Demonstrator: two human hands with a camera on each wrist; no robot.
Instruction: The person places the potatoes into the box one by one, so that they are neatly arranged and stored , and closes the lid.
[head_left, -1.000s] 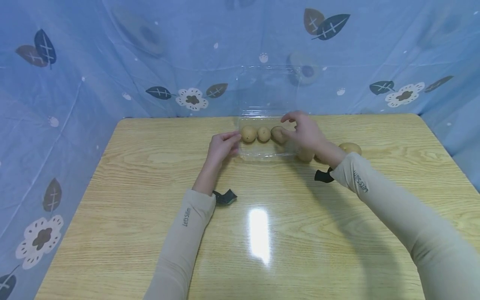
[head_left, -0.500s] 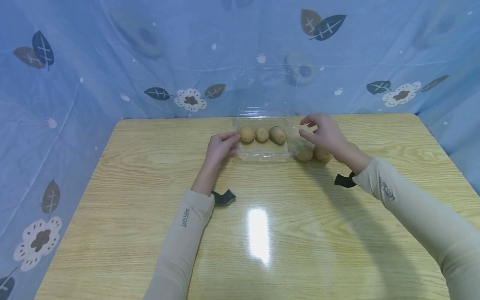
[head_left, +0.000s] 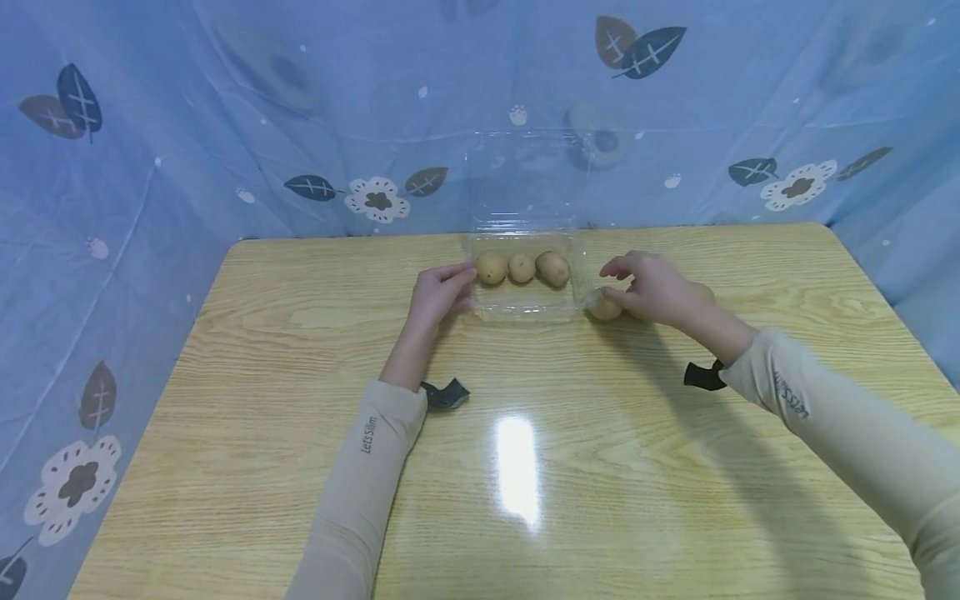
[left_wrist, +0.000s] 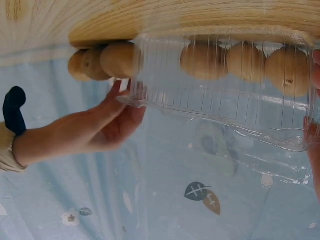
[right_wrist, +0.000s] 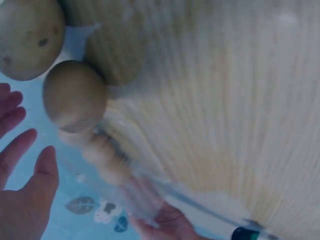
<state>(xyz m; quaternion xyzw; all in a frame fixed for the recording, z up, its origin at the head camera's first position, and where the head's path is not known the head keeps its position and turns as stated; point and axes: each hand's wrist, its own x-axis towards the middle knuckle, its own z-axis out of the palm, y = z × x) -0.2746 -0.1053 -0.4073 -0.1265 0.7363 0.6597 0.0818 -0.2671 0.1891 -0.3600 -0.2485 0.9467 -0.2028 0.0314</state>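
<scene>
1. Clear plastic clamshell box (head_left: 525, 310) – stands at the far middle of the wooden table (head_left: 300, 400), its hinged lid (head_left: 525, 179) raised upright against the blue patterned sheet (head_left: 187, 150) behind.
2. Contents of the box: three brown potatoes in a row along the back wall – the left potato (head_left: 492, 267), the middle potato (head_left: 522, 267) and the right potato (head_left: 552, 268), each just beside the next. The left wrist view shows the same three through the ribbed wall of the box (left_wrist: 220, 85).
3. Left hand (head_left: 438, 293) – at the left end of the box, fingers lightly bent, fingertips against the box's left rim. It steadies the box; whether the thumb pinches the rim cannot be told.
4. Right hand (head_left: 654, 286) – just right of the box, low over the loose potatoes on the table. Fingers spread and loosely curved, holding nothing; the right wrist view shows the fingertips (right_wrist: 45, 162) apart from the nearest potato.
5. Loose potato (head_left: 604, 308) – on the table just outside the box's right wall, by the right hand's thumb. More potatoes lie behind that hand, largely hidden in the head view; the right wrist view shows two, a nearer one (right_wrist: 74, 95) and a larger one (right_wrist: 30, 37).
6. Both forearms wear beige sleeves (head_left: 360, 467) with black wrist straps (head_left: 446, 393).
</scene>
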